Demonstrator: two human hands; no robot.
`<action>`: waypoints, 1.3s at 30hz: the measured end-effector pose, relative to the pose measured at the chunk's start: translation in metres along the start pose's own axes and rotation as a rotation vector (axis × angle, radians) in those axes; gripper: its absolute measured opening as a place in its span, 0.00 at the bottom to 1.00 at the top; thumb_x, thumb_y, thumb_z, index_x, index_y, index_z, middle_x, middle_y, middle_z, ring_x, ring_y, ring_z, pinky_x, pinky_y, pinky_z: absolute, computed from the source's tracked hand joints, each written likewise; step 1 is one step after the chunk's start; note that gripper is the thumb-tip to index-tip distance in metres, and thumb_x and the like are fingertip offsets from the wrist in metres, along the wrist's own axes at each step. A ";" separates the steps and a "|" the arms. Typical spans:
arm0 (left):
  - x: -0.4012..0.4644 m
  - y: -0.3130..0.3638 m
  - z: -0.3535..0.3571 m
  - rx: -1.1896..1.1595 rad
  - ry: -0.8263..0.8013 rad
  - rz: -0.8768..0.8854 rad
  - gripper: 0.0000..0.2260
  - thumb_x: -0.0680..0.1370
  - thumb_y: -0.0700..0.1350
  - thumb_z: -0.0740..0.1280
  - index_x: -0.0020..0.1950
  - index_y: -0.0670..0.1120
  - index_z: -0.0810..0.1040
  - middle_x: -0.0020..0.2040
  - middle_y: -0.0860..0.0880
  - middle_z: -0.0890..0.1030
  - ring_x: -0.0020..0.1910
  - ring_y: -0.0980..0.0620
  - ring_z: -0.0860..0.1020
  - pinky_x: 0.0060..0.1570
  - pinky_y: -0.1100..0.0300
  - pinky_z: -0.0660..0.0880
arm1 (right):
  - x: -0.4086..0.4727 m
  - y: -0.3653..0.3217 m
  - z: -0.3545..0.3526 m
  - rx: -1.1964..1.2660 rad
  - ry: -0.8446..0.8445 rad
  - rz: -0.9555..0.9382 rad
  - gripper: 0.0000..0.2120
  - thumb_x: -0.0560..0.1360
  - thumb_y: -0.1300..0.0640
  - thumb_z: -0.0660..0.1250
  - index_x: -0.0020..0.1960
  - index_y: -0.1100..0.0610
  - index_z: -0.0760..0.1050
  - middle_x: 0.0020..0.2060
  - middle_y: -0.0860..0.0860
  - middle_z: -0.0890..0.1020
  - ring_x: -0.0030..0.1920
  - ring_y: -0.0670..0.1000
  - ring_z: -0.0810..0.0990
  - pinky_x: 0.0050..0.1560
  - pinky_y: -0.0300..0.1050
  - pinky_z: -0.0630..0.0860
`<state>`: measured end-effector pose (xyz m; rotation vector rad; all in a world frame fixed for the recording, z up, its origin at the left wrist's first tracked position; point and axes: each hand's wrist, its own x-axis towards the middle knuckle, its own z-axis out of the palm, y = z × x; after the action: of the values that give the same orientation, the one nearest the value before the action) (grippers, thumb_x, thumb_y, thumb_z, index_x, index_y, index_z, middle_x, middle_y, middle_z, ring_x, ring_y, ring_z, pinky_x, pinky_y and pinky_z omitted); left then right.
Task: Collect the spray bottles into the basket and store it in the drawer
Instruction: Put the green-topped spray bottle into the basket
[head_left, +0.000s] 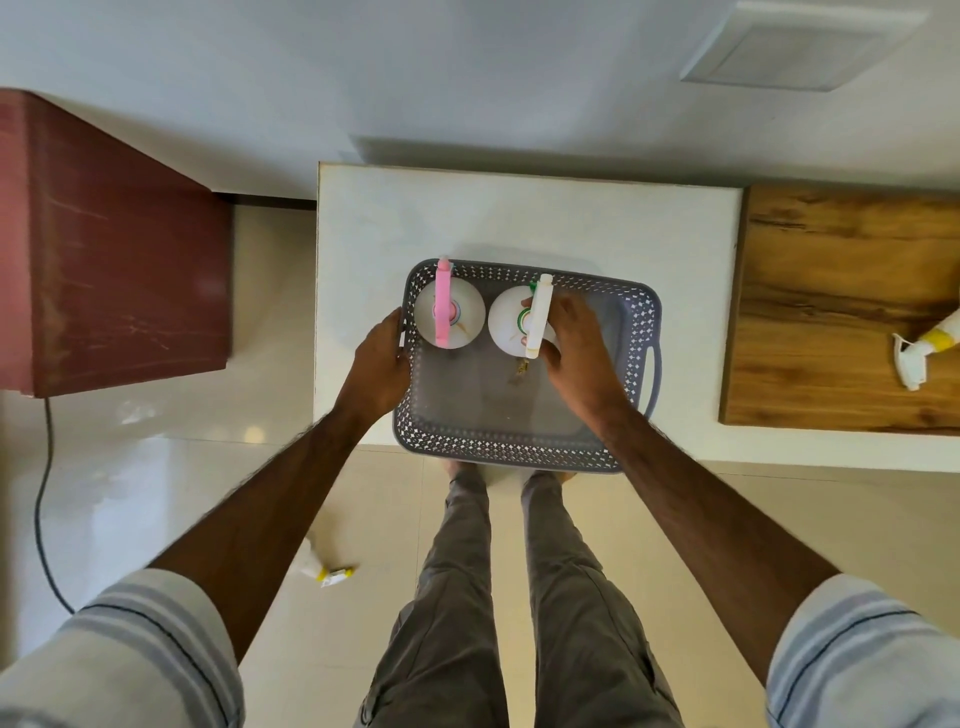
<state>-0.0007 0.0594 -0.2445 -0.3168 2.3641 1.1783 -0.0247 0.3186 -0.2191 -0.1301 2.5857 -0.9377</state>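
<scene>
Two spray bottles stand in grey basket (524, 441) on white table (519, 218). Left hand (382, 358) grips basket's 9 o'clock rim. Pink-topped bottle (448, 312) beside it. Right hand (576, 343) clasps white-topped bottle (519, 319). Third bottle (930, 348) lying at 3 o'clock on wooden top (831, 291). No writing legible.

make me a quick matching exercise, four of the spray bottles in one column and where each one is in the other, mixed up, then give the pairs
Things:
1. pink-trigger bottle
2. white-trigger bottle
3. yellow-collar bottle
4. small yellow-capped bottle

Places:
A. lying on the wooden board
B. upright at the basket's far-left corner, beside the left hand
C. lying on the floor tiles
D. upright in the basket, under the right hand

Pairs: 1-B, 2-D, 3-A, 4-C
</scene>
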 end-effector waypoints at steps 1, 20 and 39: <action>0.000 -0.001 0.000 -0.003 0.000 -0.001 0.21 0.80 0.49 0.67 0.72 0.55 0.69 0.63 0.61 0.75 0.56 0.60 0.75 0.46 0.81 0.66 | -0.001 0.000 0.002 0.004 0.010 0.000 0.22 0.75 0.66 0.70 0.68 0.59 0.74 0.64 0.58 0.75 0.66 0.59 0.72 0.67 0.50 0.71; -0.041 0.242 0.005 0.474 0.033 0.957 0.18 0.78 0.43 0.61 0.68 0.48 0.72 0.69 0.46 0.74 0.65 0.44 0.75 0.60 0.48 0.72 | -0.080 0.031 -0.152 -0.035 0.157 0.196 0.27 0.81 0.52 0.64 0.77 0.56 0.62 0.75 0.55 0.67 0.75 0.55 0.66 0.74 0.50 0.64; 0.038 0.349 0.391 0.809 -0.438 0.494 0.31 0.78 0.43 0.64 0.79 0.48 0.57 0.81 0.43 0.57 0.80 0.40 0.55 0.75 0.41 0.59 | -0.119 0.378 -0.345 -0.715 -0.019 0.134 0.33 0.69 0.62 0.73 0.72 0.53 0.69 0.76 0.59 0.65 0.78 0.63 0.58 0.77 0.67 0.49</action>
<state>-0.0529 0.5817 -0.2258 0.7464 2.3321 0.3134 -0.0319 0.8426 -0.1776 -0.1492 2.7457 0.0645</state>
